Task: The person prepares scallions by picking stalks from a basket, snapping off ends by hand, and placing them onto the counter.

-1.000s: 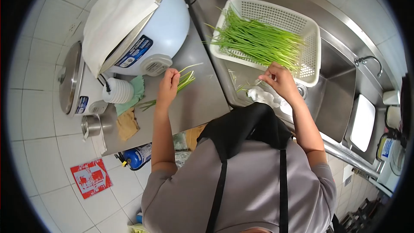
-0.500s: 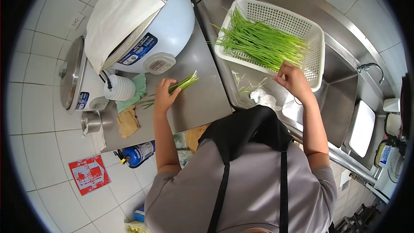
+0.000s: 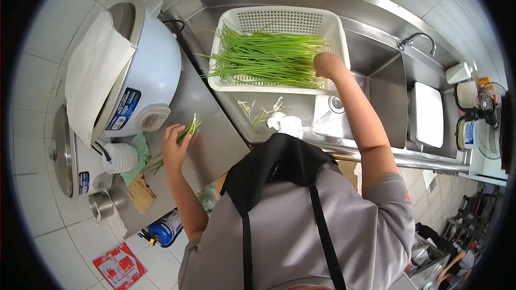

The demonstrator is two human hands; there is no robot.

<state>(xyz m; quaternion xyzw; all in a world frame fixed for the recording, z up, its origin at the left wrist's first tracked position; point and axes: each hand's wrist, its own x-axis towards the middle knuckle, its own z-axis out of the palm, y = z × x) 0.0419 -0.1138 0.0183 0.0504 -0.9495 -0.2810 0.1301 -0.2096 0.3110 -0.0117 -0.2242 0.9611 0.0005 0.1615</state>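
My left hand (image 3: 174, 149) is wrapped around a small bunch of spring onions (image 3: 192, 127) at the steel counter; their pale ends point up and right, and the green tips trail below. Over the white perforated basket (image 3: 279, 11), my right hand (image 3: 329, 66) has its fingers bent and pressed together at the pale ends of a large pile of spring onions (image 3: 269, 56). The fingertips are partly hidden by the hand. Below the basket, plant scraps (image 3: 263, 111) and a crumpled white thing (image 3: 286, 124) lie on the steel sink surface.
A large rice cooker (image 3: 153, 70) with a white cloth stands at the left of the counter (image 3: 207, 129). Beside it are stacked white cups (image 3: 119, 158), a green cloth (image 3: 141, 150) and a tan cloth (image 3: 141, 194). A faucet (image 3: 419, 37) and white tray (image 3: 428, 114) are at right.
The view has turned to the right. My right hand has reached from the basket's near edge in to the spring onions' pale ends. My left hand still holds its bunch on the counter.
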